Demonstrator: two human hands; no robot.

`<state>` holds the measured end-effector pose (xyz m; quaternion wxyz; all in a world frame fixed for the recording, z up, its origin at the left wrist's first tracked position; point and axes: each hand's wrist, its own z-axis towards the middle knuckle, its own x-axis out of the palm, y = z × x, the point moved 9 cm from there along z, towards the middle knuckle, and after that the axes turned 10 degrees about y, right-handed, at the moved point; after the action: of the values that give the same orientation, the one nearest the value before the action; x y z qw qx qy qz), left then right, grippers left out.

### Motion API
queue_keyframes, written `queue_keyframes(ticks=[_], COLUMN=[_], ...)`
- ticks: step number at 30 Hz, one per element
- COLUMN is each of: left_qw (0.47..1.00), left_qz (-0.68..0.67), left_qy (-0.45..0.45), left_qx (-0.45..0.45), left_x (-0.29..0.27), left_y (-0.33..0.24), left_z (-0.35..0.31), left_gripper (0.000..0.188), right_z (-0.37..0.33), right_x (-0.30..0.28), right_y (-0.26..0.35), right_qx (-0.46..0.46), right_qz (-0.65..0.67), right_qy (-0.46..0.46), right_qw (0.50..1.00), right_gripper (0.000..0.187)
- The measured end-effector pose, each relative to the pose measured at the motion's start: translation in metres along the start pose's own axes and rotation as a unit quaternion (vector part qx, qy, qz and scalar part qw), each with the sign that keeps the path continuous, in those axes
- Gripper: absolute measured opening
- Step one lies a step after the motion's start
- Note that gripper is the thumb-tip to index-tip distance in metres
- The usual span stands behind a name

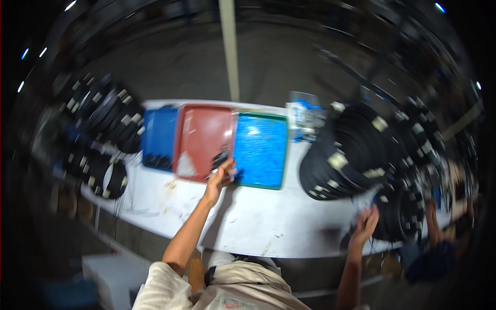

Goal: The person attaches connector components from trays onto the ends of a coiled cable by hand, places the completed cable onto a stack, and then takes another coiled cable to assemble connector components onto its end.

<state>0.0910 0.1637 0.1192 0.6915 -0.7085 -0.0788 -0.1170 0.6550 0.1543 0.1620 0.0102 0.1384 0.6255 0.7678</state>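
Note:
My left hand (221,176) reaches out over the white table (258,222) to the near right corner of a red tray (201,139). Its fingers are curled beside a small dark clump (222,156) lying in that corner. Motion blur hides whether it grips anything. My right hand (365,223) is far to the right with its fingers spread. It rests against a bundle of black rings with pale tags (400,212) at the table's near right edge.
A blue tray (159,135) lies left of the red one and a green-rimmed blue tray (261,150) lies right of it. Big piles of black tagged rings stand at the right (351,150) and left (106,116). Another person's forearm (432,227) shows at far right.

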Motion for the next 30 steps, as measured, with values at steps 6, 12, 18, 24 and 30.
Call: queue_keyframes(ticks=[6,12,18,24,30], left_qw=[0.905,0.808,0.712,0.676,0.644], left_qz=[-0.108,-0.095,-0.097,0.002,0.022], left_qy=[-0.4,-0.58,-0.675,-0.719,-0.752], left_qx=[-0.095,0.034,0.165,0.161,0.135], left_x=[-0.105,-0.204,-0.377,-0.5,-0.54], left_y=[0.06,0.039,-0.013,-0.052,-0.06], left_z=[-0.262,-0.369,-0.415,-0.411,-0.405], left_gripper=[0.047,0.037,0.052,0.065,0.094], right_z=[-0.184,-0.23,-0.272,-0.333,-0.383], right_x=[0.109,0.389,0.68,0.907,0.995], right_y=[-0.12,-0.142,-0.166,-0.223,-0.285], right_qx=[0.348,0.311,0.262,0.253,0.279], right_qz=[-0.118,-0.14,-0.093,-0.077,-0.097], right_qy=[0.118,0.553,0.699,0.63,0.611], right_qw=[0.923,0.761,0.659,0.73,0.735], right_gripper=[0.035,0.027,0.029,0.054,0.097])
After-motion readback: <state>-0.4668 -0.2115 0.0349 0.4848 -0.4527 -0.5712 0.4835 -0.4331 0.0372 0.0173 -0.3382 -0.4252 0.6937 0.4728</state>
